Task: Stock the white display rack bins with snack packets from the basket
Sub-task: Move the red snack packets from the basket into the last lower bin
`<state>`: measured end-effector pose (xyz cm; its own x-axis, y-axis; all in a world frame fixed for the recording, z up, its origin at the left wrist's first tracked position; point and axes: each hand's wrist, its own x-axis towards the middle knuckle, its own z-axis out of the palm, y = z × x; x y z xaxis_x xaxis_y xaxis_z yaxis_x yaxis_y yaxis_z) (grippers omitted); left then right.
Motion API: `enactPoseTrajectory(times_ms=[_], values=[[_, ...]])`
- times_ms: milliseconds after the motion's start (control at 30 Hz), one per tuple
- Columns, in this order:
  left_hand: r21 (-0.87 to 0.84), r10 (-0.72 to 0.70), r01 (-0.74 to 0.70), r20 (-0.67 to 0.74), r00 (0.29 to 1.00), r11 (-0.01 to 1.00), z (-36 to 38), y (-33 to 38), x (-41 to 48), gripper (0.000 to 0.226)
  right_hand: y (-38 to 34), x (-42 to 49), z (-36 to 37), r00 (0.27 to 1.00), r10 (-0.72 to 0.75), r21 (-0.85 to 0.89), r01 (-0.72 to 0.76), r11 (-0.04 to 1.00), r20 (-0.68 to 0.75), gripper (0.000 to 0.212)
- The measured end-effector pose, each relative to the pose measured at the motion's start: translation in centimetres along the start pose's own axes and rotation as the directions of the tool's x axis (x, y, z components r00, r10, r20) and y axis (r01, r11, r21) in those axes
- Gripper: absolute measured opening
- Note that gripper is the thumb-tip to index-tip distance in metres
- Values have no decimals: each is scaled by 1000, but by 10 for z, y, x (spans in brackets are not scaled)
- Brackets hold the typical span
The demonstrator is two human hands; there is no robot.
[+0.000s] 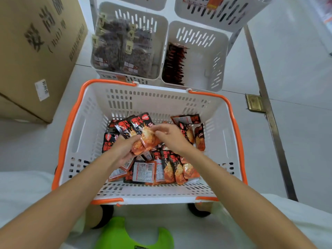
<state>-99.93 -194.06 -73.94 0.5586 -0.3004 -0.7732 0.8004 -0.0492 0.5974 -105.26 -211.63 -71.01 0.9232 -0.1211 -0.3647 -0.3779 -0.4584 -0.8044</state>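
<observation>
Packets in left hand and right hand, black tops toward rack

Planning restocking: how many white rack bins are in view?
4: lower left bin, full; lower right bin, part-filled; upper left bin and upper right bin, cut off at top. Others may sit out of view.

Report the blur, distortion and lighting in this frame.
Head view: wide-angle distortion bows the basket rim; dark packets in the fuller rack bin are smeared; the orange packets gripped by the left hand and right hand read fairly sharp; light is soft, without hard shadows.
</observation>
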Motion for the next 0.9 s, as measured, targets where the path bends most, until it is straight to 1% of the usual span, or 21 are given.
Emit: enactPoseTrajectory(times_ms=[33, 67, 100, 133, 167, 233, 300, 367, 400, 433, 467, 500, 533, 567, 600, 633, 700, 767, 833, 867, 900], values=[[46, -5, 6, -16, 1000, 999, -3, 0, 0, 46, 16, 7, -12, 995, 28, -38, -32, 999, -97, 34], [64, -7, 8, -16, 1000, 998, -6, 1, 1, 47, 34, 14, -23, 980, 41, -108, -63, 992, -195, 41], [64, -5, 6, -18, 1000, 998, -8, 2, 2, 54, 52, 21, -35, 969, 47, -207, -99, 973, -244, 52], [75, -5, 7, -27, 1000, 997, -10, 2, 3, 61, 67, 25, -45, 974, 49, -323, -121, 939, -222, 64], [91, -2, 6, -43, 999, 996, -12, 2, 5, 58, 83, 28, -52, 989, 59, -452, -114, 885, -134, 74], [157, 11, -1, -65, 998, 988, -13, 4, 5, 31, 104, 32, -57, 995, 97, -708, -49, 704, 28, 89], [198, 47, -32, -70, 996, 980, -15, 4, 7, 22, 116, 41, -54, 993, 89, -817, 10, 576, 75, 97], [218, 79, -62, -68, 995, 974, -19, 6, 9, 27, 118, 49, -48, 992, 104, -827, 2, 562, 74, 103], [217, 88, -72, -69, 994, 974, -21, 6, 10, 27, 116, 50, -45, 992, 110, -806, -13, 592, 64, 105], [213, 94, -77, -67, 993, 974, -22, 7, 11, 24, 114, 50, -43, 992, 119, -742, -48, 669, 43, 104], [213, 97, -81, -66, 993, 974, -22, 7, 12, 21, 106, 47, -42, 993, 120, -599, -93, 795, 6, 99], [223, 101, -85, -62, 993, 971, -22, 8, 12, 19, 97, 44, -42, 990, 134, -376, -142, 916, -47, 93], [240, 104, -89, -51, 993, 967, -20, 9, 11, 18, 84, 41, -41, 983, 162, -118, -171, 978, -88, 86], [258, 107, -94, -34, 994, 962, -18, 10, 11, 20, 68, 38, -39, 977, 184, 133, -170, 976, -105, 83], [275, 100, -94, -8, 995, 957, -14, 12, 11, 24, 54, 36, -35, 972, 207, 304, -166, 938, -109, 82], [296, 92, -97, 31, 995, 950, -8, 14, 10, 26, 43, 36, -30, 973, 209, 389, -156, 908, -98, 84], [329, 92, -133, 137, 986, 935, 9, 22, 3, 24, 23, 35, -20, 986, 154, 376, -116, 919, -71, 88], [328, 74, -150, 233, 970, 933, 25, 32, -4, 35, 11, 33, -15, 986, 136, 350, -95, 932, -92, 93], [344, 71, -180, 307, 949, 921, 33, 42, -7, 57, 0, 29, -17, 973, 147, 375, -70, 924, -179, 79], [402, 94, -237, 343, 934, 885, 36, 45, -8, 69, -6, 26, -18, 971, 143, 402, -56, 914, -191, 65], [470, 138, -314, 372, 918, 825, 38, 48, -10, 71, -12, 23, -18, 976, 133, 445, -42, 895, -175, 57]])
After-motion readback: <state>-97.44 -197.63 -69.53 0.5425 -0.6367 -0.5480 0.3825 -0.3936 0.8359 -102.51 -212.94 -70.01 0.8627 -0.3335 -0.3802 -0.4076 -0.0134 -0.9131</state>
